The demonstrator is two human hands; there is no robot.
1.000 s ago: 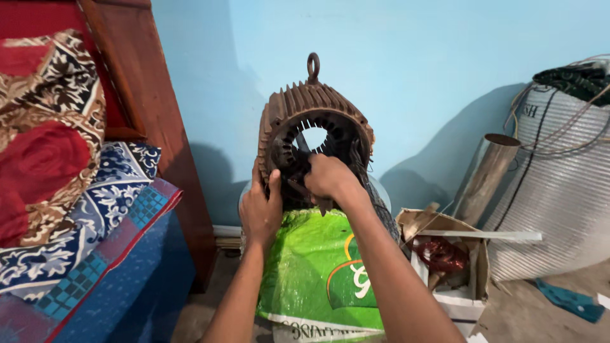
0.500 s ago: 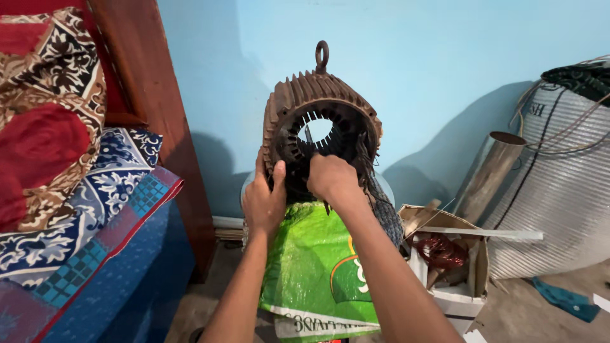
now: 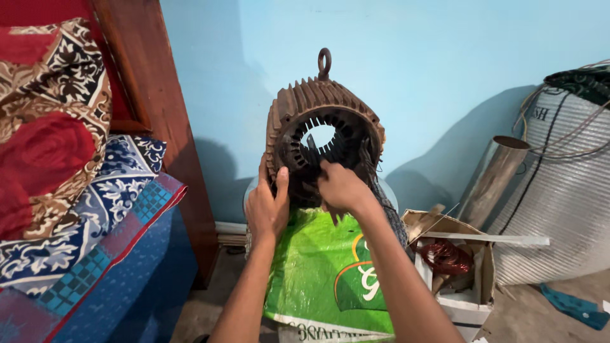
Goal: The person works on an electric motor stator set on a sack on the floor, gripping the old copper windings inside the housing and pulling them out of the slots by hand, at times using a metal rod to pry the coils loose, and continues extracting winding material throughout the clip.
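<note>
My left hand point(image 3: 267, 206) gripped the rim of the rusty ribbed iron motor housing point(image 3: 324, 143); my right hand point(image 3: 340, 187), fingers pinched on its inner windings, above a green plastic sack point(image 3: 318, 273).

At the left of my view a stack of patterned bedding point(image 3: 63, 159) in red, brown, blue and white lies piled against a dark wooden bedpost point(image 3: 162, 121). A pale blue wall point(image 3: 445, 63) fills the upper frame. At lower right an open cardboard box point(image 3: 467, 279) holds a coil of reddish copper wire point(image 3: 447, 256). Behind it a metal pipe point(image 3: 495, 174) leans against a white woven sack point(image 3: 565, 197).
</note>
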